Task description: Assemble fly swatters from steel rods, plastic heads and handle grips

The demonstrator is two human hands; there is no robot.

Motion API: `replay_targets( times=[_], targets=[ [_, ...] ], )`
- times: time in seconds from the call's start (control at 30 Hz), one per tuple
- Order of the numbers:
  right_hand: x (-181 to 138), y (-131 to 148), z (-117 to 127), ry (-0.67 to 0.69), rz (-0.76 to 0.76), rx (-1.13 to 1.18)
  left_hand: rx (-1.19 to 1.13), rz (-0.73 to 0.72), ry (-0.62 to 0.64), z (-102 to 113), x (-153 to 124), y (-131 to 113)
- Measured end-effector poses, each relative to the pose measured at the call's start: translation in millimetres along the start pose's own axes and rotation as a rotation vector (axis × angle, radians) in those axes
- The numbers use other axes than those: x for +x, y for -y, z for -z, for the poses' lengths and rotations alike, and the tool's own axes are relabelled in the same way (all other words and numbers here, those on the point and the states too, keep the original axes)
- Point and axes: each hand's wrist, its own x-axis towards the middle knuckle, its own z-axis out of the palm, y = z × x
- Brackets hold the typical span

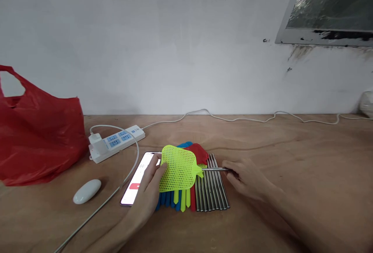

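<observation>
Left hand, lower ctr of frame, is nearest cam w/ its forearm: thumb on the face, fingers behind, holding a lime-green fly-swatter head. Right hand, right of ctr, is closed round the far end of a metal rod that meets the head's neck; approx. horizontal, held above the pile.

Progress (judged): one head & rod brought together; full seating can't be confirmed. Outstanding, apparently: row of loose metal rods directly below, plus red swatter head, blue swatter head & coloured plastic handles, partly hidden; exact qty. n/a.

Clearances: L side tight. Smartphone, lit, lies just beside/behind left hand; white cable, power strip, mouse & red plastic bag beyond. Rear edge of counter meets wall, thin cable running along it. Widest working room: R of rods, toward right of frame. Front edge near hands not visible.
</observation>
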Motion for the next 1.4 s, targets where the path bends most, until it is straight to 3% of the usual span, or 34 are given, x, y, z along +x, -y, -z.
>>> replay_targets(
  times=[0.37, 0.87, 1.1, 1.4],
  targets=[
    [-1, 6, 2, 0.026, -0.049, -0.038, 0.193, -0.093, 0.052, 3, -2, -1],
    [-2, 16, -7, 0.016, -0.039, -0.025, 0.24, -0.131, 0.074, 3, -2, 6],
    [-8, 22, -8, -0.047, 0.024, -0.072, 0.284, -0.082, -0.018, 9, -4, 18],
    [-5, 15, -13, -0.016, 0.048, -0.013, 0.318, -0.116, 0.106, 6, -4, 9]
  ],
)
